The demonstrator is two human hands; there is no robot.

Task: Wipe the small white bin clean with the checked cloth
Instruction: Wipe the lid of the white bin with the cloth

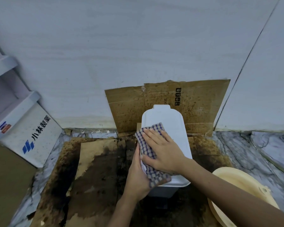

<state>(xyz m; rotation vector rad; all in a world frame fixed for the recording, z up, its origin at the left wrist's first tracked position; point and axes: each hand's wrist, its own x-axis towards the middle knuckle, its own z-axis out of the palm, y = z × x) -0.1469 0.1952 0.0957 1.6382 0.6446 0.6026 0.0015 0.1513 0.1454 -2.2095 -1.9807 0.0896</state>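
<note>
One white bin [169, 122], one checked cloth [146, 145], two hands on them.

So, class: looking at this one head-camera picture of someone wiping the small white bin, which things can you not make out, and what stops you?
- Small white bin: the lid's near-left part is hidden by the checked cloth and right hand.
- Left hand: its fingertips are behind the cloth and bin side.
- Cream basin: cut off by the bottom edge and the right forearm.
- Cardboard print: too small to read fully.
</note>
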